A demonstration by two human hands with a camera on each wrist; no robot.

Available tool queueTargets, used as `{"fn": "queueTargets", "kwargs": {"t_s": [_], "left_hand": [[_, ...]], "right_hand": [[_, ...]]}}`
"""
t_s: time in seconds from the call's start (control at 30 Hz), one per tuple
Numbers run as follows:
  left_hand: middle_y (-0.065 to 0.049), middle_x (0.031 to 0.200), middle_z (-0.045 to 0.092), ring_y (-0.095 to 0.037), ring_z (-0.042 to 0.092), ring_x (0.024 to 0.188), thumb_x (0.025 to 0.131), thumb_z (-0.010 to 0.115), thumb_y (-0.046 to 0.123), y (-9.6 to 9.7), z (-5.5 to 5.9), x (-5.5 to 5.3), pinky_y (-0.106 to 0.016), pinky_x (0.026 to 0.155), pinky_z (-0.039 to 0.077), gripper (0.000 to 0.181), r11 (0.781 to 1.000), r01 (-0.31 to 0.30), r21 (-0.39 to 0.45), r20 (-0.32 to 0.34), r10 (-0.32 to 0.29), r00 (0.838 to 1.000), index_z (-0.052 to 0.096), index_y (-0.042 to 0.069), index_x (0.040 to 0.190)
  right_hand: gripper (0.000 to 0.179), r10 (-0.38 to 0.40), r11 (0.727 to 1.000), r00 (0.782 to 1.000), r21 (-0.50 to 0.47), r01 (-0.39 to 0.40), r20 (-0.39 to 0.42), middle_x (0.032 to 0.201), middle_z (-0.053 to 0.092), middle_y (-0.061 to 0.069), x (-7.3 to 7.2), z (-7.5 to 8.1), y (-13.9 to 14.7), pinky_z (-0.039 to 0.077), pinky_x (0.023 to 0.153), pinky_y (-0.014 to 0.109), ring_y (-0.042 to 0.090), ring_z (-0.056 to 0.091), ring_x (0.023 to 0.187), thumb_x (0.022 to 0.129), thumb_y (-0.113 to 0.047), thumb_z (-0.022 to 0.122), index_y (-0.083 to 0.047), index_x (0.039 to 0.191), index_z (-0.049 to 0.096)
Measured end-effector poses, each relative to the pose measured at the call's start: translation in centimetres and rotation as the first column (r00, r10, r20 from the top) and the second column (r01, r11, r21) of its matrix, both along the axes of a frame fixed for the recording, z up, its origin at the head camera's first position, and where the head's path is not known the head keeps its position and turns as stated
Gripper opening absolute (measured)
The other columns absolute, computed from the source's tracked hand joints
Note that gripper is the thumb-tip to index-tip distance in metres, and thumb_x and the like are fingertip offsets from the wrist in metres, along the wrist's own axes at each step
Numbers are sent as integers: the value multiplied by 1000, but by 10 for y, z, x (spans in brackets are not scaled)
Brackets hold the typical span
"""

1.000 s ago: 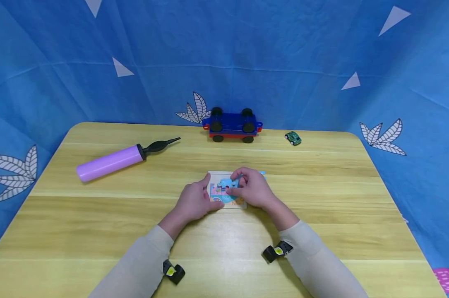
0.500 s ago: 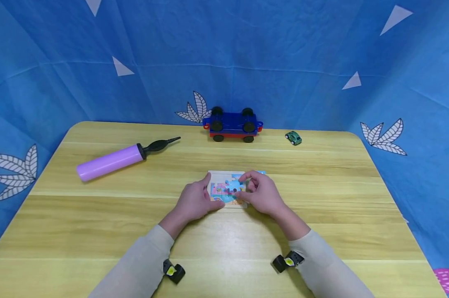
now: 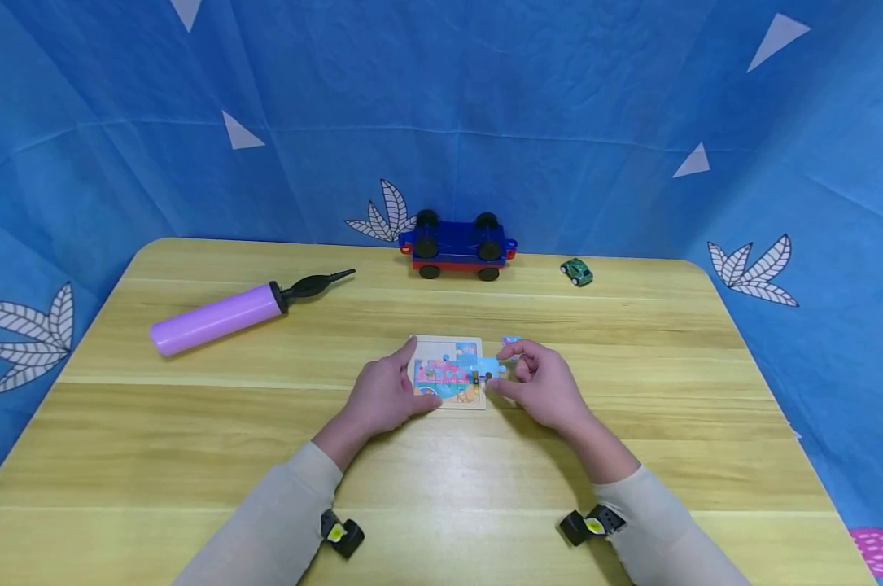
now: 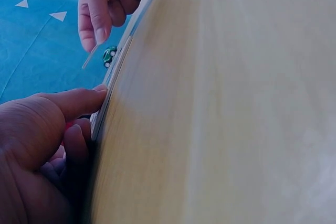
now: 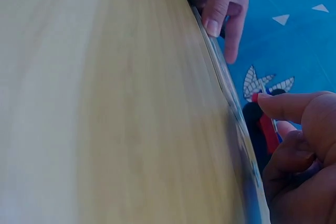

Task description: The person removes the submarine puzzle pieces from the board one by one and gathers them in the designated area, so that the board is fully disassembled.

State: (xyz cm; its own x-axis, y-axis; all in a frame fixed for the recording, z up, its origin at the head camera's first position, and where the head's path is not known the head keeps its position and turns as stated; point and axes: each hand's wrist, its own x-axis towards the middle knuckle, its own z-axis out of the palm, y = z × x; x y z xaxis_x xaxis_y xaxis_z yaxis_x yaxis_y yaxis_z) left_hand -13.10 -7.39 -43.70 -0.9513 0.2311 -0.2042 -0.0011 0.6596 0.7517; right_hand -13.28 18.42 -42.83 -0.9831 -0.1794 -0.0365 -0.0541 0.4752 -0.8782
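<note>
A small wooden jigsaw board (image 3: 432, 347) lies on the table, partly filled with pink, blue and orange pieces; its upper left part shows bare. My left hand (image 3: 382, 392) holds the board at its left side, thumb on the near edge and a finger at the far left corner. Between thumb and fingers of my right hand (image 3: 547, 389) is a light blue puzzle piece (image 3: 489, 368), held over the board's right edge. The left wrist view shows that piece (image 4: 90, 57) edge-on, raised above the board. Another blue piece (image 3: 510, 340) lies beyond the right hand, partly hidden by it.
A purple hand pump (image 3: 217, 320) with a black nozzle lies at the left of the table. Blue and red toy wagons (image 3: 459, 244), the upper one wheels-up, stand at the back edge. A small green toy car (image 3: 576, 272) sits to their right. A blue cloth (image 3: 558, 106) hangs behind.
My right hand has moved right with the light blue puzzle piece, from over the board's middle to its right edge. The left hand has stayed on the board.
</note>
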Motion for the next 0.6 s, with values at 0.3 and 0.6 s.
{"fn": "queueTargets", "kwargs": {"t_s": [0.3, 0.6], "left_hand": [[0, 62, 53, -14, 46, 52, 76, 88, 36, 0, -1, 0, -31, 53, 35, 101, 1000, -5, -13, 7, 5, 1000, 35, 3, 154], [0, 63, 54, -15, 46, 53, 77, 88, 38, 0, -2, -1, -31, 53, 34, 101, 1000, -11, -15, 20, 11, 1000, 34, 4, 155]], "right_hand": [[34, -60, 998, 998, 22, 59, 18, 64, 35, 0, 0, -1, 25, 36, 59, 31, 15, 35, 54, 81, -11, 85, -6, 107, 64], [34, -104, 992, 994, 73, 103, 20, 65, 35, 2, -3, 1, 47, 36, 61, 33, 16, 34, 55, 82, -13, 84, -7, 110, 65]]}}
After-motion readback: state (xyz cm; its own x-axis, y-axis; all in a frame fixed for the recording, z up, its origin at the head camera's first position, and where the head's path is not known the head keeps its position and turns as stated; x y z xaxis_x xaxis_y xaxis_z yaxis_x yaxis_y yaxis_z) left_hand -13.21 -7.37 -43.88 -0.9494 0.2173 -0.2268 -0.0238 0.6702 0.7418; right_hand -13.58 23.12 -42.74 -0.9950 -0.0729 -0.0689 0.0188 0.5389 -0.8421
